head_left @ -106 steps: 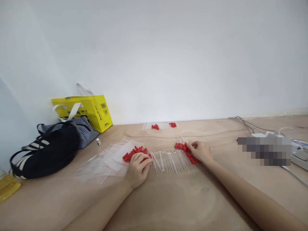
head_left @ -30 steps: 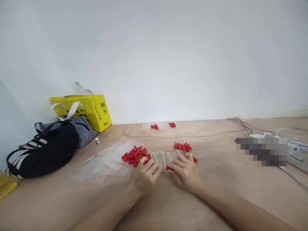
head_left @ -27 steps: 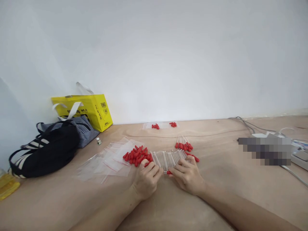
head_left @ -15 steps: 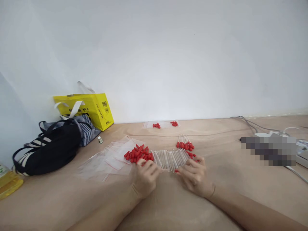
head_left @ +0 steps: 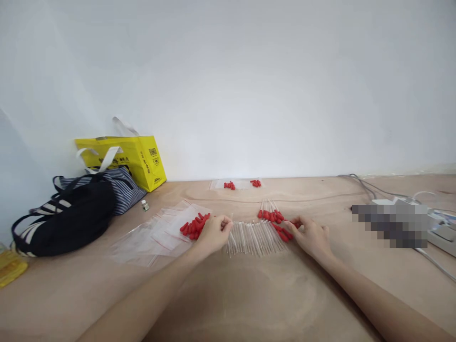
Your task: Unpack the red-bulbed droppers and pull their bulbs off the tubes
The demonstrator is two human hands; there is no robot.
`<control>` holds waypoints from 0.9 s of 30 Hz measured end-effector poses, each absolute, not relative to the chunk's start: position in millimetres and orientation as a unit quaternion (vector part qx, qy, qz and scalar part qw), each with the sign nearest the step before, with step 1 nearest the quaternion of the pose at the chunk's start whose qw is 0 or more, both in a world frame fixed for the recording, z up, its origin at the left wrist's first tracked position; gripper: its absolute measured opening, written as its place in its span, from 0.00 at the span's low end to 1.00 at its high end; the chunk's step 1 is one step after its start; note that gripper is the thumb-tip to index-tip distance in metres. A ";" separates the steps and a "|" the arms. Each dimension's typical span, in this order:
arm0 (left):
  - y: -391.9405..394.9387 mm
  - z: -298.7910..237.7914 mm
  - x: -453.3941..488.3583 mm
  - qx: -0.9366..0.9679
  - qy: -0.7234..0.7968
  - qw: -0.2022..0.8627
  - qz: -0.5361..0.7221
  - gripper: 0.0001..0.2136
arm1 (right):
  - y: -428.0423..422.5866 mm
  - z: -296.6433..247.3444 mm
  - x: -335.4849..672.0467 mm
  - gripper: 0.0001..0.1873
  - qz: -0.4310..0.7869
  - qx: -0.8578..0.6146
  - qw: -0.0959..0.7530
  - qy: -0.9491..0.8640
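Note:
A row of thin clear tubes lies on the wooden table between my hands. My left hand rests at the row's left end, next to a pile of loose red caps, with its fingers curled and pinched together; what they hold is hidden. My right hand is at the row's right end, its fingertips closed on a red-capped tube among a few others lying there. A fanned bunch of red-capped tubes lies just beyond.
Clear zip bags are spread left of the caps. A dark striped bag, a yellow bag and a small vial sit at the left. A flat bag with red caps lies by the wall. Cables and a power strip are at the right.
My hands were together in front of the tube row, working a red cap and a tube. They have since parted, the left to the cap pile, the right to the red-capped tubes.

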State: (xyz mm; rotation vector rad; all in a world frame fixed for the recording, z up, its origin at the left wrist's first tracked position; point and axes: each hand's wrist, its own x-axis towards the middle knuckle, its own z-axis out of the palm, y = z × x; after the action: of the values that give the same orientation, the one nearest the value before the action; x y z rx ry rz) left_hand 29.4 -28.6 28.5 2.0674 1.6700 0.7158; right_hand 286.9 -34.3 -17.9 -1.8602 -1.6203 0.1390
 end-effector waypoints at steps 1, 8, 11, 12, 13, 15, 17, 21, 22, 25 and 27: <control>-22.2 30.8 33.5 0.727 0.609 0.208 0.239 0.06 | -32.3 -17.3 288.2 0.19 0.065 -0.724 0.318 -0.609; 9.5 21.6 53.8 0.683 0.673 0.242 0.151 0.23 | -25.1 -18.9 288.0 0.17 0.097 -0.752 0.268 -0.595; 11.9 22.6 56.6 0.689 0.675 0.224 0.141 0.23 | -26.2 -18.5 286.0 0.19 0.090 -0.743 0.260 -0.610; 10.7 24.7 56.2 0.696 0.670 0.214 0.144 0.22 | -26.9 -18.6 285.7 0.19 0.087 -0.741 0.259 -0.613; 8.1 26.9 54.9 0.706 0.662 0.201 0.152 0.21 | -27.7 -18.9 285.8 0.19 0.083 -0.742 0.258 -0.614; -1.2 29.8 49.1 0.726 0.643 0.172 0.174 0.18 | -28.8 -19.7 286.9 0.20 0.077 -0.744 0.260 -0.611; -15.4 27.3 39.1 0.752 0.613 0.125 0.210 0.13 | -28.1 -19.8 289.3 0.20 0.078 -0.746 0.268 -0.605; -45.1 7.1 16.0 0.840 0.482 -0.023 0.248 0.15 | -15.6 -12.9 295.4 0.18 0.099 -0.766 0.269 -0.576; -49.7 1.9 11.7 0.857 0.459 -0.037 0.232 0.18 | -10.1 -9.8 296.3 0.18 0.113 -0.773 0.260 -0.567; -53.2 -6.1 5.1 0.895 0.411 -0.033 0.169 0.24 | 8.8 -0.9 295.3 0.18 0.172 -0.781 0.234 -0.553; -48.8 -4.9 3.4 0.914 0.381 -0.022 0.139 0.23 | 20.1 2.4 291.2 0.20 0.196 -0.777 0.224 -0.554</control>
State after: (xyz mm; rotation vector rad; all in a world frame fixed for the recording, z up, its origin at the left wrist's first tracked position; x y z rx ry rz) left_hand 3.4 -48.8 -4.9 2.9122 1.2139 0.4432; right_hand 291.2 20.1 2.4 -2.1448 -1.5301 0.5415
